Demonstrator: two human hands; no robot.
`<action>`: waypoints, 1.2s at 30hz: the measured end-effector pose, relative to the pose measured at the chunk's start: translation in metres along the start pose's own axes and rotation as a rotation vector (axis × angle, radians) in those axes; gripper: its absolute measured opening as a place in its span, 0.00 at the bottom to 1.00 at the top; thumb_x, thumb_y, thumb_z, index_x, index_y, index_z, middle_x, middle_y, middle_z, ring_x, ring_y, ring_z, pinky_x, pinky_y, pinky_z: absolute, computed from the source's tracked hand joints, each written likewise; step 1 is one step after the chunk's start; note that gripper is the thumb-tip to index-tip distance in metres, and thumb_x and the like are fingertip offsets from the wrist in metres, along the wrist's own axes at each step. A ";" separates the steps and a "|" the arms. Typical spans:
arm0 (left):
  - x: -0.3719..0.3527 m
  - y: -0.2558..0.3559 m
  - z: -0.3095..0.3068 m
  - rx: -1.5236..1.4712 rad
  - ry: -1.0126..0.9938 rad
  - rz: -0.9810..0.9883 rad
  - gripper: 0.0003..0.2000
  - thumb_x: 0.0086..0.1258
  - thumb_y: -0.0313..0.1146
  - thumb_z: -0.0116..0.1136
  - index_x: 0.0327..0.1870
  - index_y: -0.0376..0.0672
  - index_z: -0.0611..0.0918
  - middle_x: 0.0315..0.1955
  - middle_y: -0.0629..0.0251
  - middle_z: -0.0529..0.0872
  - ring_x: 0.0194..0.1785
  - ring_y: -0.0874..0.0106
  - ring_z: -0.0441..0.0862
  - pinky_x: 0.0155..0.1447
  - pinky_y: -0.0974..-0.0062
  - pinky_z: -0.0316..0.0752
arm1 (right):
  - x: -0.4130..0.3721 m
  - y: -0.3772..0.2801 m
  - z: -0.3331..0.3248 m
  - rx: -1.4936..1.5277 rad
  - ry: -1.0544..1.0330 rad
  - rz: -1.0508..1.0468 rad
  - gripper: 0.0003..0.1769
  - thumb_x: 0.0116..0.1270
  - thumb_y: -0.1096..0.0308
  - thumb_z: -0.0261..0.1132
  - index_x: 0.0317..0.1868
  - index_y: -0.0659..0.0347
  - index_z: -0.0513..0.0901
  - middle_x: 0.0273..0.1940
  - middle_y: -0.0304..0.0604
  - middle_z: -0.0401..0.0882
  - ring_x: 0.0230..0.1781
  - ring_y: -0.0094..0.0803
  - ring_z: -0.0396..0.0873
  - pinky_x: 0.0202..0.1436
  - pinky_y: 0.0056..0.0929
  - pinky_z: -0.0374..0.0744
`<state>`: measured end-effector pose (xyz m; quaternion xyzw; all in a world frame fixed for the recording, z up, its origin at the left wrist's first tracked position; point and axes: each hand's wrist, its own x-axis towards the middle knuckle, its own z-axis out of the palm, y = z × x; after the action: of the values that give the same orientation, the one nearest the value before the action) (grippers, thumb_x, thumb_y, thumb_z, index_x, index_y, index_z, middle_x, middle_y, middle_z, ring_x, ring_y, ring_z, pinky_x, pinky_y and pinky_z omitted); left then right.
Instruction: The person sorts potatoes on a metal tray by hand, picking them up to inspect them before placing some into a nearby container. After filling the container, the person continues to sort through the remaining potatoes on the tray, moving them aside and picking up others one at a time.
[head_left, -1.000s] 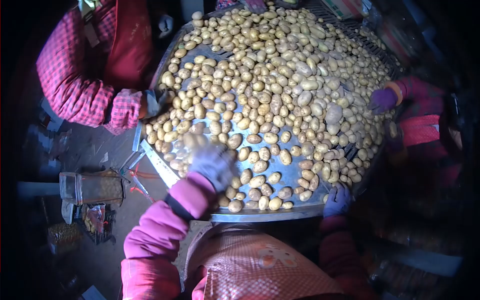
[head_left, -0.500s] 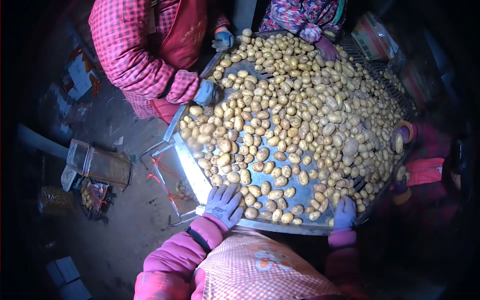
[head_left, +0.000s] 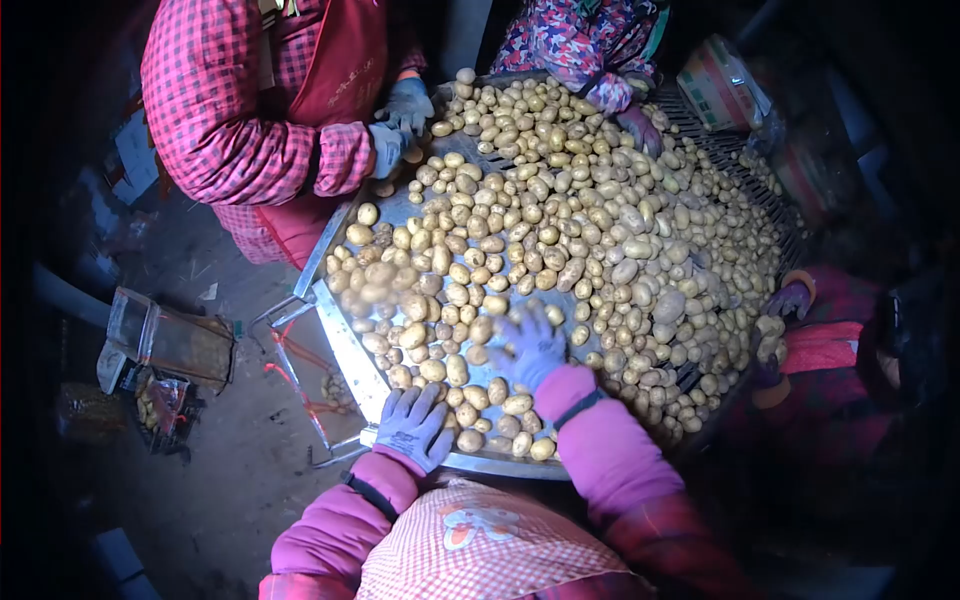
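Observation:
Many potatoes [head_left: 560, 215] cover a metal sorting table [head_left: 505, 467], heaped toward the right and spread thinner on the left. My left hand [head_left: 415, 430], in a greyish-purple glove, rests with fingers spread at the near left corner, fingertips right at a few potatoes. Farther in, my right hand [head_left: 532, 347] reaches over the table in a matching glove. Its fingers are apart and slightly blurred, close beside loose potatoes, with nothing seen in its grasp.
A metal chute [head_left: 350, 350] slopes off the table's left side. Across the table, a person in a checked jacket [head_left: 230, 100] brings two gloved hands together. Another person's purple glove [head_left: 640, 130] touches the heap; a third stands right. A crate [head_left: 185, 340] sits on the floor.
My right hand has swung from the near right edge leftward and inward over the table. Potatoes there have shifted left. The checked-jacket person's hands have come together. The view has moved slightly.

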<state>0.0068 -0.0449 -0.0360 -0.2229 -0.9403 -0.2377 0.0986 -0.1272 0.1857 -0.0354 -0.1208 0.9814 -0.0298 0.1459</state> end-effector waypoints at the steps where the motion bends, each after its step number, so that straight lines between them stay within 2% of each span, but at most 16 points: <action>1: 0.001 0.000 0.000 0.001 -0.001 0.004 0.21 0.57 0.43 0.59 0.51 0.43 0.80 0.58 0.53 0.75 0.58 0.51 0.72 0.64 0.48 0.61 | -0.022 -0.012 -0.008 -0.039 0.021 -0.113 0.36 0.65 0.34 0.52 0.71 0.34 0.65 0.74 0.44 0.54 0.77 0.48 0.44 0.69 0.68 0.52; 4: 0.001 -0.002 0.002 0.002 -0.008 0.013 0.22 0.57 0.44 0.59 0.51 0.43 0.80 0.59 0.53 0.75 0.58 0.51 0.72 0.65 0.47 0.61 | -0.053 -0.001 0.022 0.015 0.263 -0.283 0.30 0.63 0.43 0.60 0.64 0.41 0.74 0.66 0.45 0.63 0.72 0.45 0.56 0.67 0.57 0.63; 6: -0.001 -0.003 0.002 0.004 -0.024 0.007 0.23 0.57 0.44 0.59 0.53 0.43 0.80 0.60 0.53 0.74 0.59 0.51 0.71 0.66 0.47 0.60 | -0.066 0.033 0.029 0.939 0.321 -0.112 0.25 0.57 0.57 0.68 0.56 0.51 0.80 0.57 0.47 0.71 0.61 0.46 0.69 0.62 0.44 0.72; 7: -0.003 -0.004 0.001 0.002 -0.037 0.010 0.23 0.57 0.44 0.59 0.53 0.43 0.80 0.60 0.53 0.74 0.59 0.51 0.71 0.66 0.47 0.60 | -0.070 0.064 0.020 0.768 0.410 -0.016 0.24 0.53 0.67 0.71 0.53 0.58 0.80 0.50 0.47 0.75 0.51 0.47 0.74 0.58 0.38 0.74; 8: -0.003 -0.003 0.000 0.010 -0.036 0.009 0.22 0.58 0.45 0.58 0.52 0.43 0.80 0.60 0.53 0.74 0.59 0.51 0.71 0.66 0.47 0.60 | -0.080 0.095 -0.002 0.282 0.656 -0.068 0.24 0.56 0.62 0.69 0.54 0.60 0.79 0.52 0.52 0.75 0.53 0.51 0.74 0.59 0.44 0.73; 13: -0.002 -0.004 0.006 0.001 -0.027 0.039 0.22 0.59 0.43 0.58 0.54 0.42 0.80 0.60 0.50 0.74 0.59 0.49 0.72 0.65 0.46 0.60 | -0.103 0.160 0.030 -0.084 0.437 0.517 0.33 0.60 0.43 0.63 0.63 0.46 0.76 0.67 0.52 0.66 0.65 0.55 0.64 0.65 0.55 0.67; 14: 0.001 -0.003 0.003 0.007 -0.050 0.035 0.22 0.58 0.43 0.59 0.53 0.42 0.80 0.61 0.50 0.74 0.59 0.49 0.72 0.65 0.46 0.60 | -0.099 0.157 0.045 -0.012 0.521 0.422 0.33 0.60 0.42 0.62 0.65 0.41 0.74 0.69 0.50 0.63 0.68 0.54 0.61 0.64 0.60 0.66; 17: -0.001 -0.002 0.007 0.017 -0.034 0.035 0.22 0.58 0.42 0.59 0.53 0.42 0.80 0.61 0.50 0.74 0.60 0.49 0.71 0.65 0.47 0.60 | -0.095 0.089 0.027 0.118 0.198 0.225 0.33 0.58 0.42 0.62 0.64 0.36 0.74 0.71 0.46 0.56 0.70 0.52 0.58 0.65 0.66 0.59; 19: 0.000 -0.002 0.007 0.016 -0.039 0.041 0.22 0.58 0.42 0.59 0.53 0.42 0.80 0.61 0.50 0.73 0.60 0.49 0.71 0.66 0.47 0.59 | -0.111 0.042 0.018 0.056 0.235 0.191 0.31 0.59 0.46 0.64 0.64 0.40 0.75 0.73 0.48 0.55 0.70 0.53 0.59 0.69 0.62 0.57; 23: -0.003 -0.004 0.007 -0.010 -0.062 0.035 0.22 0.59 0.42 0.59 0.53 0.42 0.81 0.62 0.50 0.73 0.60 0.50 0.71 0.67 0.46 0.58 | -0.148 0.068 0.006 0.511 0.611 0.172 0.27 0.62 0.63 0.66 0.63 0.55 0.76 0.66 0.59 0.66 0.63 0.56 0.69 0.67 0.41 0.70; 25: -0.004 -0.005 0.007 -0.020 -0.045 0.025 0.22 0.59 0.42 0.58 0.54 0.42 0.81 0.62 0.50 0.72 0.61 0.50 0.70 0.68 0.46 0.57 | -0.183 0.098 0.011 0.134 0.611 0.315 0.24 0.63 0.62 0.65 0.58 0.63 0.78 0.61 0.59 0.71 0.57 0.55 0.73 0.60 0.44 0.75; 27: -0.005 -0.007 0.007 -0.042 -0.040 0.032 0.22 0.60 0.42 0.58 0.54 0.42 0.81 0.63 0.51 0.72 0.61 0.50 0.70 0.68 0.46 0.57 | -0.208 0.108 0.034 -0.030 0.606 0.372 0.22 0.65 0.52 0.61 0.53 0.58 0.81 0.60 0.55 0.73 0.54 0.54 0.75 0.57 0.52 0.73; 29: -0.004 -0.005 0.007 -0.036 -0.051 0.015 0.22 0.60 0.42 0.58 0.53 0.41 0.81 0.63 0.50 0.72 0.61 0.50 0.71 0.67 0.46 0.57 | -0.220 0.088 0.043 0.011 -0.136 0.562 0.23 0.68 0.49 0.55 0.54 0.55 0.80 0.61 0.53 0.72 0.53 0.53 0.76 0.58 0.51 0.72; 31: -0.003 -0.004 0.010 -0.001 0.023 0.047 0.20 0.59 0.43 0.57 0.50 0.41 0.80 0.60 0.53 0.73 0.58 0.52 0.70 0.65 0.48 0.58 | -0.221 0.047 0.070 0.138 0.087 0.587 0.24 0.69 0.49 0.51 0.57 0.53 0.79 0.60 0.52 0.74 0.50 0.51 0.78 0.58 0.51 0.72; 33: -0.005 -0.005 0.010 0.005 0.025 0.056 0.20 0.59 0.42 0.57 0.49 0.42 0.80 0.61 0.53 0.73 0.57 0.52 0.71 0.66 0.47 0.58 | -0.219 0.022 0.056 0.111 0.314 0.340 0.25 0.70 0.49 0.51 0.60 0.53 0.77 0.57 0.53 0.76 0.49 0.49 0.79 0.55 0.53 0.74; 36: -0.006 -0.008 0.012 -0.005 0.004 0.055 0.20 0.59 0.43 0.57 0.50 0.43 0.81 0.62 0.52 0.73 0.58 0.52 0.71 0.66 0.46 0.57 | -0.219 0.033 0.043 0.325 0.360 0.249 0.20 0.67 0.56 0.59 0.54 0.57 0.80 0.52 0.53 0.79 0.49 0.49 0.79 0.55 0.46 0.77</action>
<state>0.0074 -0.0476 -0.0512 -0.2482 -0.9330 -0.2377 0.1065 0.0811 0.2701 -0.0187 0.0328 0.9812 -0.1897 -0.0108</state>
